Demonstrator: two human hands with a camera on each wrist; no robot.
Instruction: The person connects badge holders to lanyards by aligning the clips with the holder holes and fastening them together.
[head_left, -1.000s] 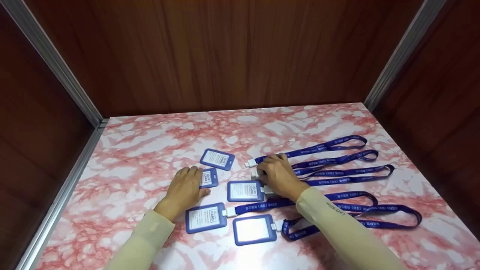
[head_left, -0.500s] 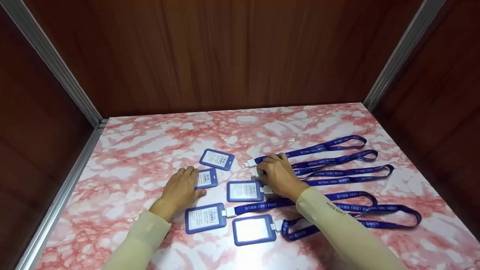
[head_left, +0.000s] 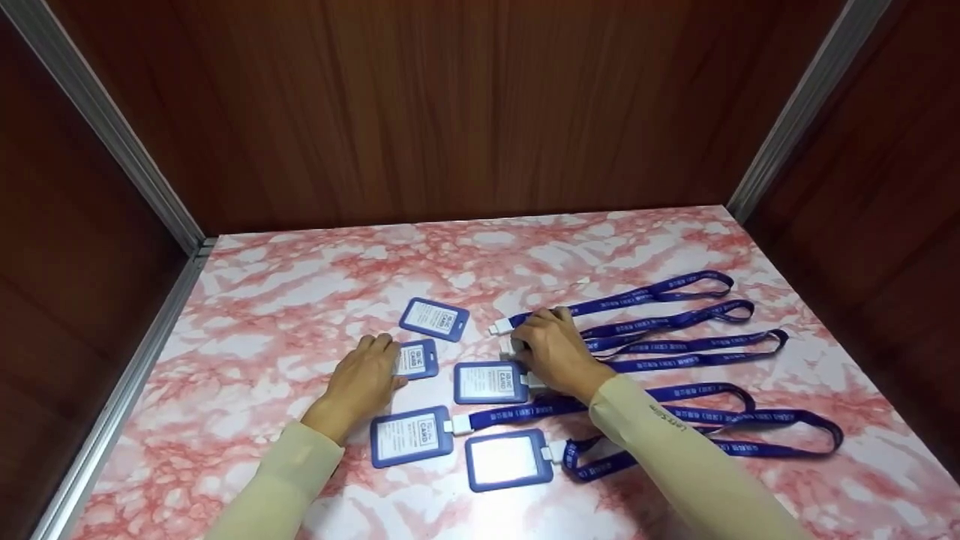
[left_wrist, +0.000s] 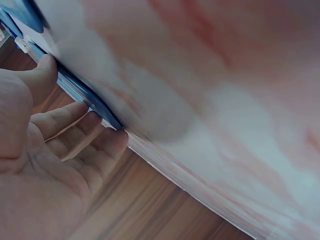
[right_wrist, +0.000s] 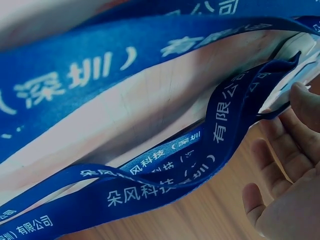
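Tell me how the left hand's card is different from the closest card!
The card at the left hand has an empty slot; the closest card has a white clip. The left hand's card shows printing; the closest card shows bright glare. Both have blue edges.

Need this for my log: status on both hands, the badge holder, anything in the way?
Left hand gripping blue badge holder. Right hand pinching white lanyard clip. Holder and clip apart, nothing seen between; another badge holder lies nearby.

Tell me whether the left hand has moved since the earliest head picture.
Yes: the left hand shifted slightly left, toward the left metal corner post in the head view.
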